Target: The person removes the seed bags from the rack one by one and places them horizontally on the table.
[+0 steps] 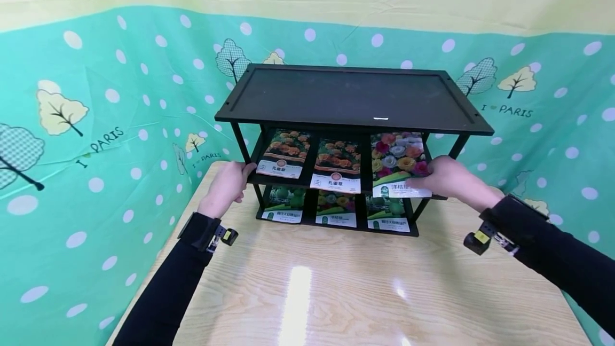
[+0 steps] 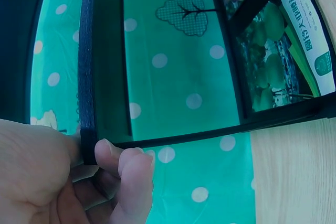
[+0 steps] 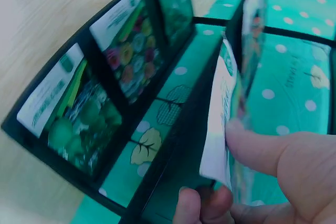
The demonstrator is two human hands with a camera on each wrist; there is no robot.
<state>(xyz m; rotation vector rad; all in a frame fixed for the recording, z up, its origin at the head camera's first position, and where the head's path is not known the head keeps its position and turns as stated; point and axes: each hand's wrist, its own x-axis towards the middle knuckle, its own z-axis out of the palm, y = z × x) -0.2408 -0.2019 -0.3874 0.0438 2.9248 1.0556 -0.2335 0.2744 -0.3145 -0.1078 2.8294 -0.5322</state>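
A black three-tier rack (image 1: 355,95) stands on the table. At the middle shelf's front left corner (image 2: 88,145), my left hand (image 1: 226,186) grips the black edge between thumb and curled fingers. My right hand (image 1: 449,178) pinches the right side of a seed packet (image 1: 399,162) printed with multicoloured roses-like flowers, at the right end of that shelf. In the right wrist view the thumb lies on the packet's face (image 3: 218,114) and fingertips show below it. Two orange-flower packets (image 1: 336,162) lie beside it on the same shelf.
On the bottom shelf lie three more packets: two green ones, left (image 1: 284,202) and right (image 1: 388,212), and a flower one (image 1: 336,207) between them. The rack's top overhangs the middle shelf. A patterned green curtain (image 1: 144,175) surrounds the wooden table (image 1: 360,287).
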